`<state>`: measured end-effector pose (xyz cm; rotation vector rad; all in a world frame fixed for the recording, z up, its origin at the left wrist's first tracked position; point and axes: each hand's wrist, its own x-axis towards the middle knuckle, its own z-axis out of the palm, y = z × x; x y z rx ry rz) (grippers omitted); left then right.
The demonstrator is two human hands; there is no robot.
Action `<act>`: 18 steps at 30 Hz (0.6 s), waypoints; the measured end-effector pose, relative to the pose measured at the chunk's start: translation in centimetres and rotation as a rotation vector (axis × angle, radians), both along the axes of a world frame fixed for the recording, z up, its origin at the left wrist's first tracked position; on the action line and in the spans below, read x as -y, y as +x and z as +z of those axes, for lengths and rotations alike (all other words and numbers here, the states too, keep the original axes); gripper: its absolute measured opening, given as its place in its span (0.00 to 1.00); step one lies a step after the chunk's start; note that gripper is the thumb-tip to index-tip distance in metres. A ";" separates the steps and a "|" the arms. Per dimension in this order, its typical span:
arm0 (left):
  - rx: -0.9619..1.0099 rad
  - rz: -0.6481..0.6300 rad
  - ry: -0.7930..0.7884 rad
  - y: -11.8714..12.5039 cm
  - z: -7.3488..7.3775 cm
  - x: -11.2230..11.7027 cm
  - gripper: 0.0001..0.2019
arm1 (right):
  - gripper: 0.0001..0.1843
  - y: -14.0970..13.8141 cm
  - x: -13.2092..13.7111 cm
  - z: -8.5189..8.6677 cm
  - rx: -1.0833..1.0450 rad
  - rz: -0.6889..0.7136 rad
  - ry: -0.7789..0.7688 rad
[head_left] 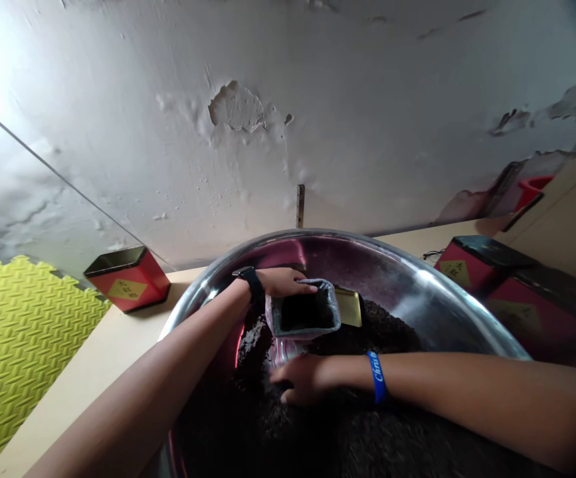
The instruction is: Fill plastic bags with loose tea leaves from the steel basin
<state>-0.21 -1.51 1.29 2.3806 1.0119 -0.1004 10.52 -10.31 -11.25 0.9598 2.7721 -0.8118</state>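
Observation:
A large shiny metal basin [417, 299] holds a heap of dark loose leaves [387, 325], probably tea. Inside it stands a box [335, 325] lined with a clear plastic bag, whose edge folds over the rim; its interior looks dark. My left hand [285, 282], wearing a black watch, grips the box at its back left rim. Just in front of the box, my right hand [302, 382], with a blue wristband, is low over the leaves. Its fingers and thumb curve apart, close to crumpled clear plastic [284, 350]. A gold lid-like piece [350, 309] lies right of the box.
On the pale tabletop [73, 372], a red open box [138, 289] with a yellow label stands left of the basin. More red boxes [462, 265] with dark tops are at the right. A peeling wall [367, 133] rises behind, and yellow foam matting [23, 352] is at left.

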 end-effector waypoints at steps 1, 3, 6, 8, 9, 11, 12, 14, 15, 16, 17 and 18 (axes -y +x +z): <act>0.003 -0.005 -0.008 0.0 -0.1 -0.1 0.29 | 0.25 -0.2 0.0 0.0 0.007 0.021 -0.015; -0.007 0.001 -0.016 -0.1 -0.1 -0.1 0.28 | 0.23 -0.3 -0.4 0.2 0.017 0.020 -0.014; -0.019 0.034 0.002 0.0 -0.3 -0.1 0.28 | 0.29 0.1 -0.6 0.1 0.018 -0.051 0.037; -0.007 0.034 0.025 0.0 -0.3 -0.1 0.27 | 0.34 0.1 0.3 -0.1 0.024 -0.056 0.020; -0.004 0.027 0.030 0.0 -0.4 -0.1 0.27 | 0.36 0.0 1.0 -0.1 0.029 -0.035 -0.028; -0.008 0.019 0.030 0.0 -0.5 -0.2 0.28 | 0.39 -0.4 2.7 0.0 0.038 0.021 -0.154; -0.017 0.023 0.025 0.0 -0.5 -0.2 0.29 | 0.41 -0.7 3.5 0.3 0.043 0.044 -0.200; -0.028 0.035 0.025 0.0 -0.6 -0.4 0.30 | 0.47 -1.1 4.6 1.2 0.053 0.071 -0.236; -0.031 0.038 0.031 0.0 -0.6 -0.4 0.30 | 0.49 -1.3 4.8 1.7 0.061 0.079 -0.238; -0.033 0.039 0.036 0.0 -0.7 -0.5 0.30 | 0.50 -1.5 4.9 2.1 0.075 0.088 -0.242; -0.034 0.037 0.040 0.0 -0.7 -0.5 0.30 | 0.50 -1.7 4.8 2.5 0.096 0.103 -0.254; -0.033 0.035 0.042 -0.1 -0.7 -0.5 0.30 | 0.49 -1.8 4.7 2.7 0.123 0.126 -0.271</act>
